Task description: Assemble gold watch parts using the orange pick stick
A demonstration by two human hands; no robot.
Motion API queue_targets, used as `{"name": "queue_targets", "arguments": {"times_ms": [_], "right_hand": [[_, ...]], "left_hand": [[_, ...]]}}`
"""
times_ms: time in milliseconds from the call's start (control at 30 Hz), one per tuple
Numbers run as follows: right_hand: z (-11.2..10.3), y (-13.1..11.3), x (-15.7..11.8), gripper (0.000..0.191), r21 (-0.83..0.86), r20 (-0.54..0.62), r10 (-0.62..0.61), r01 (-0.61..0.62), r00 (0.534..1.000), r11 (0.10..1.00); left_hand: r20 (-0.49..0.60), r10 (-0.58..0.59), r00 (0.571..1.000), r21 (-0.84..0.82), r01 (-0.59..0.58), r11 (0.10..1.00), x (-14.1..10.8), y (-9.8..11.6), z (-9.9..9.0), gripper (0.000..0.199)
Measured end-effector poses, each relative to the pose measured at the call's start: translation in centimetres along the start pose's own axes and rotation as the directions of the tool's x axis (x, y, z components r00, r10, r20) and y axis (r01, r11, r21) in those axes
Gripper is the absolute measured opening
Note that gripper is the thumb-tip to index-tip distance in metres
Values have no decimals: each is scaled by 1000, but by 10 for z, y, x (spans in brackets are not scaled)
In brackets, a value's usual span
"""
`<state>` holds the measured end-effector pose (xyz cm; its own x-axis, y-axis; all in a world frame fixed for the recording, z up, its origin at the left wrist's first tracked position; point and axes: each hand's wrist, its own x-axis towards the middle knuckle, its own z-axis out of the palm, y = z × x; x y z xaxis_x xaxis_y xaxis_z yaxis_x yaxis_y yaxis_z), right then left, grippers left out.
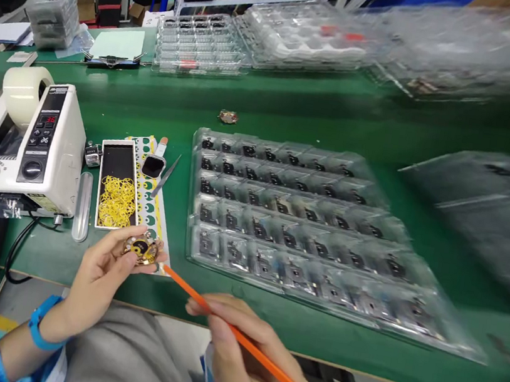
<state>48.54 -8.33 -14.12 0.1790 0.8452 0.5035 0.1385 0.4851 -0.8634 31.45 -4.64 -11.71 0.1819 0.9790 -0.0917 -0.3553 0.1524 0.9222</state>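
Note:
My left hand (104,271), with a blue wristband on its wrist, pinches a small round electronic part (142,248) with gold edges and a yellow and black middle. Held like a pen in my right hand (246,354) is a slim orange stick (188,289). Its pale tip is at the right edge of the round part; whether they touch I cannot tell. Just beyond my left hand stands a shallow box (119,159) with yellow rings (117,202) in it. Beside the box lie a sheet of stickers (147,206), a small dark-screened device (153,166) and tweezers (167,173).
A clear compartment tray (270,285) of small dark parts covers the bench's middle. On the left stands a white tape dispenser (59,151). Another round part (228,117) lies behind the tray. Stacked clear trays (300,39) line the back; a grey plastic bag (483,217) is at right.

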Motion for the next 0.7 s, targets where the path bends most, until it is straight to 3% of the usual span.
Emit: {"name": "queue_targets", "arguments": {"times_ms": [133, 300, 433, 500, 633, 700], "right_hand": [[-1, -4, -2, 27, 27, 14, -5, 5, 1000, 1000], [13, -6, 1, 29, -18, 53, -6, 7, 999, 1000], [9, 4, 6, 28, 50, 165, -129, 123, 978, 991], [0, 10, 8, 25, 9, 284, -272, 282, 919, 960], [-19, 17, 10, 30, -122, 558, -421, 572, 715, 811], [-24, 16, 12, 32, -134, 583, -429, 602, 690, 787]], "left_hand": [[34, 23, 999, 0, -23, 1000, -3, -1, 1, 25], [38, 42, 998, -27, -41, 999, -11, -6, 5, 28], [-15, -30, 999, -72, 29, 997, -11, -3, 6, 27], [-28, -97, 995, -85, 95, 992, -10, 0, 5, 28], [-46, -217, 975, -106, 211, 972, -5, 5, 5, 33], [-44, -227, 973, -131, 219, 967, -3, 4, 7, 31]]}}
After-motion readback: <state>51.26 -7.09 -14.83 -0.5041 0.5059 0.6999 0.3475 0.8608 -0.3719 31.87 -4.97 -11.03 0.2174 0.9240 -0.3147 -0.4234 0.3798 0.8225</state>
